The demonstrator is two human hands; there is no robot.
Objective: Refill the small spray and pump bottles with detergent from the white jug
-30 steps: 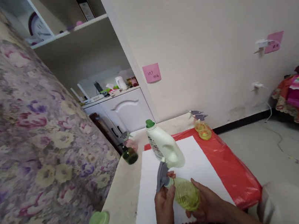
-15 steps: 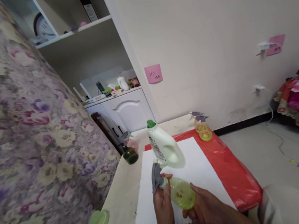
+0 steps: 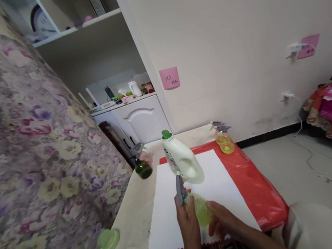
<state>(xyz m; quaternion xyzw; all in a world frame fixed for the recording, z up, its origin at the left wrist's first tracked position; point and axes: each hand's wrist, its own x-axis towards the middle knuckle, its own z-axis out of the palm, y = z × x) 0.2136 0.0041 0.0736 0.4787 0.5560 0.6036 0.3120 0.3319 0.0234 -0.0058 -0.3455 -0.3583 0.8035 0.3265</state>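
In the head view I hold a yellow-green spray bottle (image 3: 201, 210) with a grey trigger head over the front of a white sheet (image 3: 164, 216). It is tilted, its head toward the upper left. My left hand (image 3: 188, 221) is wrapped round the neck, just below the trigger. The fingers of my right hand (image 3: 225, 220) are closed on the lower right side of the body. Just beyond stands a pale green detergent jug (image 3: 187, 163) with its green spout showing. A light green cap (image 3: 109, 240) lies at the table's left front corner.
A dark green pump bottle (image 3: 143, 168) and a pinkish spray bottle stand at the left back. Yellow spray bottles (image 3: 227, 144) stand at the right back. Red plastic (image 3: 256, 186) covers the right side of the table. A floral curtain (image 3: 40, 160) hangs close on the left.
The spray bottle has moved slightly right and turned more upright, its trigger head swinging up and right. My left hand moved with it; the right hand stays at its body.
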